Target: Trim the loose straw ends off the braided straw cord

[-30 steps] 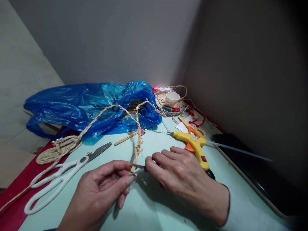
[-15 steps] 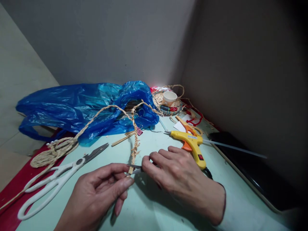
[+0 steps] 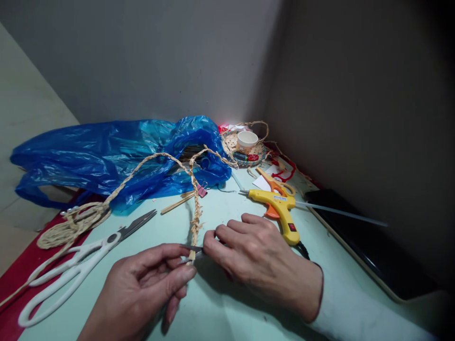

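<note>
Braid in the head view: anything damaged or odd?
Yes, the braid looks ragged: short ends stick out along its stretch nearer the camera than the pink clip. The part arching before the blue bag looks neater. Could just be untrimmed ends.

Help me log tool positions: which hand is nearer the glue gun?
Right: the right hand is just in front of the yellow glue gun; the left hand is farther off, to its left.
</note>
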`<state>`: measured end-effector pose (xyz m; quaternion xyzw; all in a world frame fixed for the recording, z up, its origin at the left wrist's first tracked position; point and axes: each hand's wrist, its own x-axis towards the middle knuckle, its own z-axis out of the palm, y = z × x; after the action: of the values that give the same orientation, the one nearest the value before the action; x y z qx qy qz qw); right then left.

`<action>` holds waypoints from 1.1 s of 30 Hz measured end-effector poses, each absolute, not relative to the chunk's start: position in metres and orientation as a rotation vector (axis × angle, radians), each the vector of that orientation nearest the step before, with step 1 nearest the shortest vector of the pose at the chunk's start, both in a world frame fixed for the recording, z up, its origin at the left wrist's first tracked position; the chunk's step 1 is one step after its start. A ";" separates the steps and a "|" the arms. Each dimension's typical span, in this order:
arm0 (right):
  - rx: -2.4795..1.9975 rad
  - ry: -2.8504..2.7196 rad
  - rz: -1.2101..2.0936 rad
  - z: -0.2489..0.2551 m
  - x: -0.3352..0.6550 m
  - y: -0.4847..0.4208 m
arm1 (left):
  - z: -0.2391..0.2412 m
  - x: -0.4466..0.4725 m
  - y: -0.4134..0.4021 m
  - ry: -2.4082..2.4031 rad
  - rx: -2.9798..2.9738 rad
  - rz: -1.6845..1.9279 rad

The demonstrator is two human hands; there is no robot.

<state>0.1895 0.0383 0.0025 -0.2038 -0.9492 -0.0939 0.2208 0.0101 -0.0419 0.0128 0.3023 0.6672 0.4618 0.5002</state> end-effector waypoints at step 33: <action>-0.639 -1.379 1.506 0.011 0.172 0.069 | 0.019 -0.025 -0.038 1.892 1.852 1.003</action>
<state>0.1724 0.0685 0.0109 -0.2618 -0.5654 0.6173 0.4804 -0.0250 -0.0378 0.0190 0.6463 0.6603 0.3498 0.1545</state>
